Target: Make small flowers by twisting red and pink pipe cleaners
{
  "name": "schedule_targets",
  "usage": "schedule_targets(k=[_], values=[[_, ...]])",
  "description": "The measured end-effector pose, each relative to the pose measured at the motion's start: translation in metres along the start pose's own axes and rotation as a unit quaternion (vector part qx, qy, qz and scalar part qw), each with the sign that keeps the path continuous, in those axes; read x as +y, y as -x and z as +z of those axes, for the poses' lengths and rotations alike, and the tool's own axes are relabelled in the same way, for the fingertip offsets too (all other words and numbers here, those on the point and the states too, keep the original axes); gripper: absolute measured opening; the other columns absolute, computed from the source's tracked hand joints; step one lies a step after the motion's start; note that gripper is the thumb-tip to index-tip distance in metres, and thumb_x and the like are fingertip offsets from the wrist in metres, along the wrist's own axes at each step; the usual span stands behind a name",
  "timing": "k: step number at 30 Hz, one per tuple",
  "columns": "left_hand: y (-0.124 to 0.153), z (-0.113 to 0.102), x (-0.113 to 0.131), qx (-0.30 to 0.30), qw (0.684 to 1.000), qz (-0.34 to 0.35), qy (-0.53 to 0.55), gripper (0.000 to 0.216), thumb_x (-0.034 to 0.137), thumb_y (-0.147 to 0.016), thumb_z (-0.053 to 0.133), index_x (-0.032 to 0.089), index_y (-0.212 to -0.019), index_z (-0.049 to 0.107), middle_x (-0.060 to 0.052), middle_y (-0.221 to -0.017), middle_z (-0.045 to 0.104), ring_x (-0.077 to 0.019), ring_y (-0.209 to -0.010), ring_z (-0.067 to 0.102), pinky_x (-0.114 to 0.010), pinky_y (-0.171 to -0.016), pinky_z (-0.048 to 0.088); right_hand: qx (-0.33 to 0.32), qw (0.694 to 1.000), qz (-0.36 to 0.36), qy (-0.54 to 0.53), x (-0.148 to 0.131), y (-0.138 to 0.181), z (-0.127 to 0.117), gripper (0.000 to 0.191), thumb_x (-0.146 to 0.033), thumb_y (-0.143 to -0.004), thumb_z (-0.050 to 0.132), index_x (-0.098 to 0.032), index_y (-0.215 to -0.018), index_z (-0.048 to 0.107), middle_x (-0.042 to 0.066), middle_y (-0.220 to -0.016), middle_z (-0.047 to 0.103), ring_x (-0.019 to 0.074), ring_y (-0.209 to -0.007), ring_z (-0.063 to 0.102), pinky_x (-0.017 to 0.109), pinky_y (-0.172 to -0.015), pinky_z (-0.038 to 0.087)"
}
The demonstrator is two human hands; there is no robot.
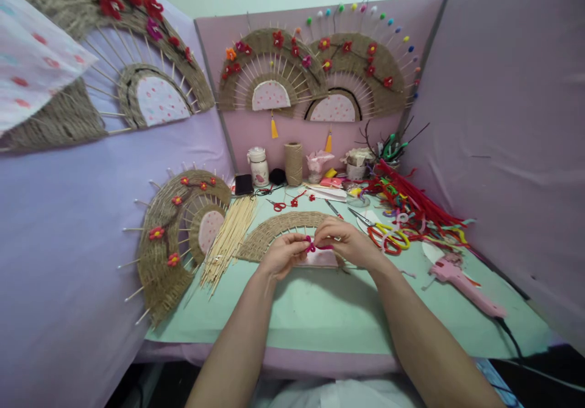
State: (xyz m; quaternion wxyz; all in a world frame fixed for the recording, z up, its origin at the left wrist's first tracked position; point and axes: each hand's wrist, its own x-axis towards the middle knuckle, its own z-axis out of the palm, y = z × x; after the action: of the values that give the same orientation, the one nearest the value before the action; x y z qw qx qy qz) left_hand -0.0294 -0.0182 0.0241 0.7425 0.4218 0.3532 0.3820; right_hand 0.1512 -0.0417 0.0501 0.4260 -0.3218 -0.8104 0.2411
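Observation:
A magenta pipe cleaner point(311, 246), partly bent into small loops like petals, is held between my two hands above the table. My left hand point(284, 254) pinches its looped part with thumb and fingertips. At the right, my right hand point(345, 239) grips the pipe cleaner close to the loops, and a length of it shows below those fingers. Beneath both hands lies a twine-woven fan point(269, 232) with thin sticks and a pale pink centre, partly covered by the hands.
Bamboo sticks point(231, 237) lie left of the fan. Red-handled scissors point(276, 205), yellow-handled scissors point(397, 236), a pile of pipe cleaners point(411, 198) and a corded pink glue gun point(466, 286) lie around. A twine spool point(293, 163) and a white jar point(258, 165) stand behind. Finished fans point(183, 246) lean on the walls.

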Motion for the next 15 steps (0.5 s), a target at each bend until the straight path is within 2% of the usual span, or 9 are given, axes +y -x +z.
schedule_targets(k=[3,6,10,15], values=[[0.000,0.001,0.000,0.001,0.999,0.019,-0.029,0.026,0.022,-0.052,0.078,0.011,-0.071,0.063,-0.002,-0.067,0.062,-0.0084,-0.058,0.054,-0.024,-0.060,0.042,0.016,0.999,0.031,0.009,0.001,-0.001,0.002,0.013,-0.025,-0.082,0.054,-0.019,-0.077,0.065,0.004,-0.080,0.061,0.0150,-0.080,0.055,0.029,-0.076,0.043],[0.000,0.001,-0.001,0.002,0.999,0.030,-0.039,0.026,0.023,-0.053,0.077,0.012,-0.071,0.063,-0.001,-0.067,0.061,-0.0083,-0.058,0.054,-0.024,-0.062,0.043,0.028,0.995,0.092,-0.004,0.004,0.000,0.006,0.012,-0.025,-0.081,0.054,-0.019,-0.076,0.062,0.003,-0.081,0.062,0.0139,-0.077,0.055,0.027,-0.073,0.042],[0.001,0.002,0.000,0.007,0.997,0.060,-0.057,0.024,0.024,-0.056,0.075,0.012,-0.072,0.063,-0.001,-0.066,0.060,-0.0079,-0.058,0.053,-0.023,-0.061,0.042,0.032,0.984,0.170,-0.054,0.012,0.001,0.012,0.015,-0.031,-0.080,0.053,-0.017,-0.078,0.060,0.001,-0.075,0.060,0.0124,-0.068,0.052,0.024,-0.064,0.041],[0.002,0.004,0.001,0.025,0.988,0.113,-0.104,0.021,0.024,-0.058,0.073,0.013,-0.072,0.063,-0.002,-0.068,0.063,-0.0087,-0.060,0.054,-0.020,-0.058,0.040,0.046,0.969,0.210,-0.124,0.020,0.001,0.017,0.019,-0.034,-0.077,0.055,-0.016,-0.076,0.058,0.000,-0.069,0.056,0.0103,-0.062,0.047,0.022,-0.058,0.037]])
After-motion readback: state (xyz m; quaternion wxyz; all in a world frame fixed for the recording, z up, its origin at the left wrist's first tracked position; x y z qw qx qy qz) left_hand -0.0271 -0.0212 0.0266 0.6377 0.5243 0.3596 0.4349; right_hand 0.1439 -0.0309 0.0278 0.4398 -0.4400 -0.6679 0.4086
